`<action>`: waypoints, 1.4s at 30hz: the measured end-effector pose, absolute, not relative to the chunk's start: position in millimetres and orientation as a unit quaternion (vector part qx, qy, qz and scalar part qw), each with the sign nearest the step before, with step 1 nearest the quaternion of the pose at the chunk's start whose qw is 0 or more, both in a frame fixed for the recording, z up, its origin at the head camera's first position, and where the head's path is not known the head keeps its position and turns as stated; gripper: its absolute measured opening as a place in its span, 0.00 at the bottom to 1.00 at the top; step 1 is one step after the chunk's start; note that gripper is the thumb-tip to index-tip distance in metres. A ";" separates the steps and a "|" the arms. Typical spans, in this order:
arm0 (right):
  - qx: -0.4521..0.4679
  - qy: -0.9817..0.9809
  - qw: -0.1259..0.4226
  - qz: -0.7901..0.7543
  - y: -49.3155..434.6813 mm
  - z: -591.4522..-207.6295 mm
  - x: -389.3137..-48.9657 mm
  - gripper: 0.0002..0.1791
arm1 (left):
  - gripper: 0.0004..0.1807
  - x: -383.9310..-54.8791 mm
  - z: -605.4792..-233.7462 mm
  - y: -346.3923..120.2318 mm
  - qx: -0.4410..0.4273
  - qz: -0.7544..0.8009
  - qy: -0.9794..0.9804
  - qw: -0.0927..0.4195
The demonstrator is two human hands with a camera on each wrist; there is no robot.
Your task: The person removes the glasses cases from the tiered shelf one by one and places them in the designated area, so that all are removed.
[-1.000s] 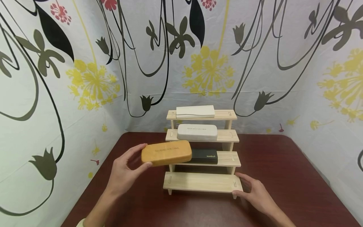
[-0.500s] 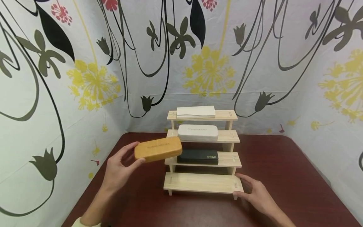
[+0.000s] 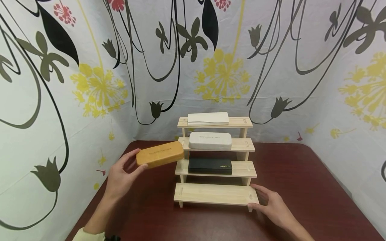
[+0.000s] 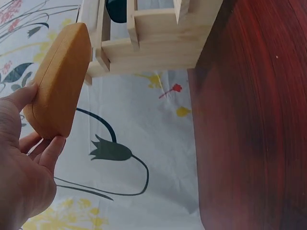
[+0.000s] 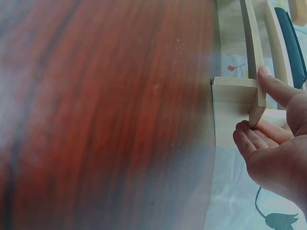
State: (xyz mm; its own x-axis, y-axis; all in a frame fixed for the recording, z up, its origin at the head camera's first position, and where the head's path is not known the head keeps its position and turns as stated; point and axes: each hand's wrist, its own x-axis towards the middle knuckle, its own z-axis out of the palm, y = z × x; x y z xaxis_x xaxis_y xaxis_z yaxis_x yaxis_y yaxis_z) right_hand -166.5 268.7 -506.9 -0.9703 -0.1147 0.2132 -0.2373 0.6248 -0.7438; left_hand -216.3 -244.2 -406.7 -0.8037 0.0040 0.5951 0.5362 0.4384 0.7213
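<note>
My left hand [image 3: 118, 182] pinches the left end of a mustard-yellow glasses case [image 3: 159, 154], thumb below and fingers above in the head view. The case hangs in the air, its right end tilted up, left of a stepped wooden display stand [image 3: 215, 194]. In the left wrist view the same yellow case [image 4: 60, 79] shows its side seam. My right hand [image 3: 272, 205] grips the right end of the stand's lowest shelf; in the right wrist view my thumb and fingers [image 5: 254, 139] lie on either side of the board's end.
A black glasses case [image 3: 209, 166] lies on the second shelf from the bottom. Above it sits a white glasses case [image 3: 210, 140], and a cream flat case [image 3: 208, 119] lies on top. Flower-patterned cloth [image 3: 223, 83] surrounds the dark red table [image 3: 301, 174].
My left hand has moved left and slightly up with the yellow glasses case, away from the stand, uncovering the black case. My right hand has stayed in place.
</note>
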 end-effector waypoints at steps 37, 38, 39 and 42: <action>0.093 -0.898 0.076 0.422 270.0 -506.4 -167.9 0.43 | 0.33 -281.0 -455.5 -271.3 -0.120 -0.456 -0.826 0.310; 0.092 -0.899 0.075 0.422 269.6 -506.5 -167.6 0.43 | 0.33 -283.8 -457.9 -272.1 -0.120 -0.454 -0.826 0.311; 0.093 -0.899 0.074 0.421 269.5 -506.6 -167.2 0.43 | 0.34 -286.6 -460.1 -272.8 -0.119 -0.450 -0.828 0.312; 0.090 -0.900 0.071 0.420 268.2 -506.2 -166.4 0.44 | 0.34 -295.1 -465.5 -275.5 -0.116 -0.444 -0.830 0.317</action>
State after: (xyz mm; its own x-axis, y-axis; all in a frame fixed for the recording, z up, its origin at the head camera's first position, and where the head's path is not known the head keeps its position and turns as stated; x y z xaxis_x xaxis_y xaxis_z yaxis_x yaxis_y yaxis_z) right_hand -166.4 268.2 -506.2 -0.9737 -0.1016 0.2038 -0.2214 0.6315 -0.7431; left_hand -295.1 -275.5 -465.5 -0.7724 -0.0877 0.6290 0.4741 0.5795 0.6629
